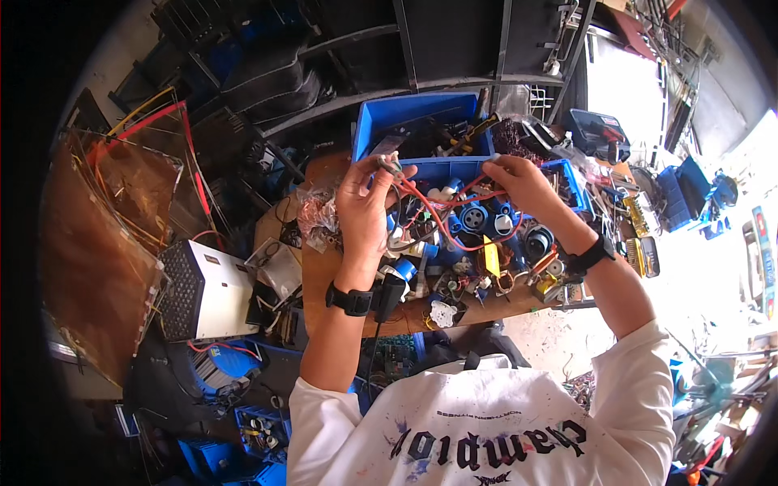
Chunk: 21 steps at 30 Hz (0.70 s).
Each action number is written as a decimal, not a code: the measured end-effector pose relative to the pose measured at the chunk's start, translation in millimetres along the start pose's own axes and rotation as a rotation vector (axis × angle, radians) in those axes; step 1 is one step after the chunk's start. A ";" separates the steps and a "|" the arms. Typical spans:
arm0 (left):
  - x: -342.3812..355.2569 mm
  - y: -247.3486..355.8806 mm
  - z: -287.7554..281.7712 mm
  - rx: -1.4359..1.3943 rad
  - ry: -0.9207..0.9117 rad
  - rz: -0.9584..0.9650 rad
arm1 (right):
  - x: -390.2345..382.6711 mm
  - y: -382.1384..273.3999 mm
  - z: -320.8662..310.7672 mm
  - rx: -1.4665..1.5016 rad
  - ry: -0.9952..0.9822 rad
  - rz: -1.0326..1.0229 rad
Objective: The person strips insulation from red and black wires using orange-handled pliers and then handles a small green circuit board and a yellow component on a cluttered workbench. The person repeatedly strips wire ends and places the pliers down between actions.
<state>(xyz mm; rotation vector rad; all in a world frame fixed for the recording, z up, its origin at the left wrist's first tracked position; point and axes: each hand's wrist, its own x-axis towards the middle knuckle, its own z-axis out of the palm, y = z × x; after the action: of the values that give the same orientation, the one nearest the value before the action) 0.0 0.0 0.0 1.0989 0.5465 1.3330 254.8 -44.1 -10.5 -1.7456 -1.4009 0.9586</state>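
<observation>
Both of my hands are raised over a cluttered wooden workbench (417, 317). A red cable (442, 219) runs between them, drooping in loops. My left hand (369, 194) is closed on the cable's end, where a small greyish connector (391, 167) shows between thumb and fingers. My right hand (523, 182) pinches another part of the red cable near the rim of a blue bin (425, 168). Beneath the cable lie blue sockets (473, 216), white and blue plug parts and a yellow tag (491, 256).
Tools with dark and yellow handles (476, 134) lie in the blue bin. A white metal box (215, 290) stands left of the bench, near a large brown sheet (105, 259). A blue crate (685, 190) sits at the right. A white flower-shaped piece (442, 313) lies at the bench's near edge.
</observation>
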 end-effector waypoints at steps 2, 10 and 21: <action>-4.8 -6.9 1.4 -0.019 0.009 -0.033 | 0.4 1.3 3.2 0.082 0.044 0.107; -7.0 -12.1 -2.2 0.296 0.024 0.117 | 17.1 0.9 -26.9 -0.022 -0.220 -0.496; -18.4 -10.2 79.1 0.329 0.052 0.239 | 3.1 -21.0 -36.2 -0.244 -0.647 -0.728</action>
<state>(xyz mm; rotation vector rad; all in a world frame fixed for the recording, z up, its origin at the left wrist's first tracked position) 67.9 -40.9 20.6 1.4371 0.7073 1.5161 276.9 -39.8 24.9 -0.9219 -2.4168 0.9819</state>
